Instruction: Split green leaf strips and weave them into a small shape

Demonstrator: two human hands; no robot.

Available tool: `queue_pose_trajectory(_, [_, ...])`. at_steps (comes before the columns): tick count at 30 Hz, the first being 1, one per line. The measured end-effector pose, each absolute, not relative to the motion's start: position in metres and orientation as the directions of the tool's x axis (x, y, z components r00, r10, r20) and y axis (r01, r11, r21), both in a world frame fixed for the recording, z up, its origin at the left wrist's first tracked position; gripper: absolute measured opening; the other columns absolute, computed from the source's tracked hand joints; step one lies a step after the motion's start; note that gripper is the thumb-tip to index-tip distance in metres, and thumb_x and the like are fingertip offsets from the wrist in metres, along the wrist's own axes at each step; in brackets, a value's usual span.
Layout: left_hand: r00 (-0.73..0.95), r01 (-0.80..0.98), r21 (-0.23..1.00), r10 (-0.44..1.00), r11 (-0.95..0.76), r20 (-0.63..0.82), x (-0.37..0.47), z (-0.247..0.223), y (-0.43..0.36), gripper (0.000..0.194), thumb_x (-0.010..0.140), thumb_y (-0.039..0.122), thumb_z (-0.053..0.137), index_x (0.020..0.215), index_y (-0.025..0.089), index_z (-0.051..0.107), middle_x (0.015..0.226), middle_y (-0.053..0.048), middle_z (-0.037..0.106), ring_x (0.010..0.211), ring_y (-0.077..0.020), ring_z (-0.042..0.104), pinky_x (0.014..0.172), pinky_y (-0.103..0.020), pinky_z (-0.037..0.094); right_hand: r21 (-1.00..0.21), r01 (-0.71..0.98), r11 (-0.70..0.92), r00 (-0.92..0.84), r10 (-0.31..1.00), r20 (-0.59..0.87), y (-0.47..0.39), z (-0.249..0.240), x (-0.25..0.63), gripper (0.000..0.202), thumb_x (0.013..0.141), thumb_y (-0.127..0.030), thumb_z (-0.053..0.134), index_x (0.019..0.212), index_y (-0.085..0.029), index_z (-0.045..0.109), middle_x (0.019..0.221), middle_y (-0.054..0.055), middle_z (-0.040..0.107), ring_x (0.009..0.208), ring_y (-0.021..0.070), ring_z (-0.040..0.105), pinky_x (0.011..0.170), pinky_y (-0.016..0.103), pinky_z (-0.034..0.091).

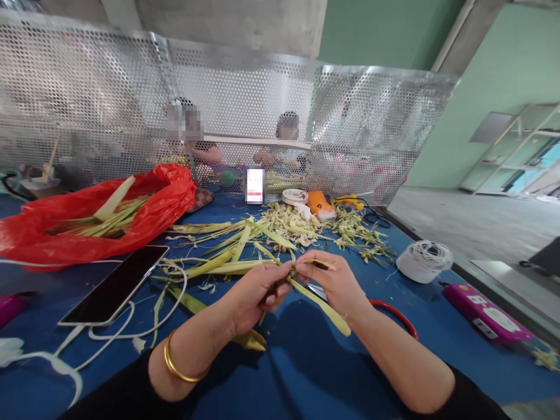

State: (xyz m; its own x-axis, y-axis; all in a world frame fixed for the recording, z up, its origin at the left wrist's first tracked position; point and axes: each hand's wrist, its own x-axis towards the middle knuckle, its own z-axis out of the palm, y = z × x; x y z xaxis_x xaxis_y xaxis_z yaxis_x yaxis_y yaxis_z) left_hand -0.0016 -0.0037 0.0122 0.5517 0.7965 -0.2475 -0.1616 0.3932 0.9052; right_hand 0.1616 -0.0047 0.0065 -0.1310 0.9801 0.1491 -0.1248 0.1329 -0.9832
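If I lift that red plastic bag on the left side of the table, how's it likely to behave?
The red plastic bag will probably sag, since its thin sides are crumpled. It's likely light for its bulk, as the husk-like strips showing inside look thin. With its mouth wide open, some might slide out if tilted.

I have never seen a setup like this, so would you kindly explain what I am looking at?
Gladly. There is no machine here: these are a person's bare left hand and right hand, seen by a camera worn on that person's head, looking forward and down. The one picture comes from there.

Both hands pinch leaf strips between them; the fingers hide exactly how.

On the blue table lie a red bag with more strips inside, a dark-screened phone, heaped plant pieces, a white string roll and a purple case.
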Motion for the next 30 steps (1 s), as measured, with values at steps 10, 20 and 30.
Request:
queue_pose_trajectory(10, [0.42,0.047,0.987,0.893,0.154,-0.16,0.01,0.005,-0.004,0.03,0.075,0.044,0.065,0.074,0.014,0.065,0.043,0.009,0.036,0.039,-0.0049,0.026,0.041,-0.022,0.016,-0.985,-0.152,0.081,0.025,0.997,0.078,-0.006,-0.009,0.155,0.025,0.065,-0.035,0.074,0.055,-0.016,0.06,0.061,-0.002,0.05,0.053,0.0094,0.04,0.049,0.024,0.03])
queue_pose_trajectory(20, [0.328,0.173,0.969,0.917,0.179,-0.228,0.008,0.002,-0.004,0.035,0.066,0.048,0.069,0.062,0.014,0.062,0.044,0.006,0.042,0.042,-0.0059,0.03,0.044,-0.022,0.018,-0.909,0.324,0.26,0.08,0.95,0.3,0.0,0.002,0.171,0.021,0.077,-0.035,0.062,0.088,-0.018,0.068,0.083,0.005,0.063,0.072,0.0171,0.055,0.067,0.029,0.044])
queue_pose_trajectory(30, [0.506,0.351,0.934,0.826,0.067,-0.249,0.012,0.004,-0.014,0.049,0.078,0.057,0.052,0.081,0.013,0.073,0.043,0.006,0.039,0.041,-0.008,0.028,0.045,-0.024,0.022,-0.81,0.456,0.368,-0.227,0.928,0.294,-0.009,0.011,0.167,0.014,0.072,-0.026,0.069,0.06,-0.022,0.064,0.07,-0.001,0.063,0.066,0.0169,0.059,0.089,0.042,0.042])
